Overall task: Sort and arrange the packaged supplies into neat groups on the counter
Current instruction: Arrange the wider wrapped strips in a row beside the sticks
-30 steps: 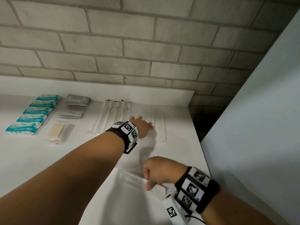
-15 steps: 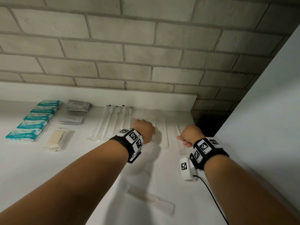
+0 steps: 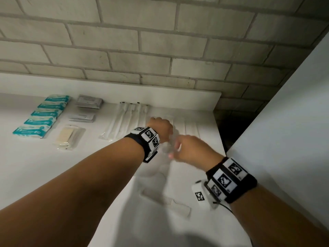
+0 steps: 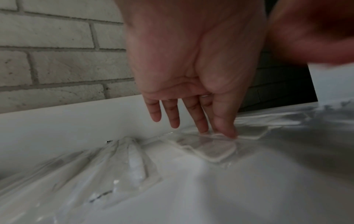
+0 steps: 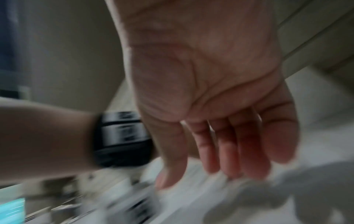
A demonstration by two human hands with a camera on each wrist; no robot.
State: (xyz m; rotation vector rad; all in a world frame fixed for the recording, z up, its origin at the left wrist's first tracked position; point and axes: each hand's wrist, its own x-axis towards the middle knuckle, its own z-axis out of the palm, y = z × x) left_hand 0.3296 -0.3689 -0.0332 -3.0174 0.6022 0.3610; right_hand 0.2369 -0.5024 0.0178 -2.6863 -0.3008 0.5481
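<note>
On the white counter (image 3: pixel 35 166), teal packets (image 3: pixel 41 116) line the far left, and clear-wrapped long white sticks (image 3: pixel 124 120) and flat clear sachets (image 4: pixel 214 147) lie near the back edge. The left hand (image 3: pixel 160 128) (fingers straight, spread) presses a sachet with its fingertips (image 4: pixel 226 130). The right hand (image 3: pixel 192 150), just beside it, hangs loosely extended, holding nothing visible.
</note>
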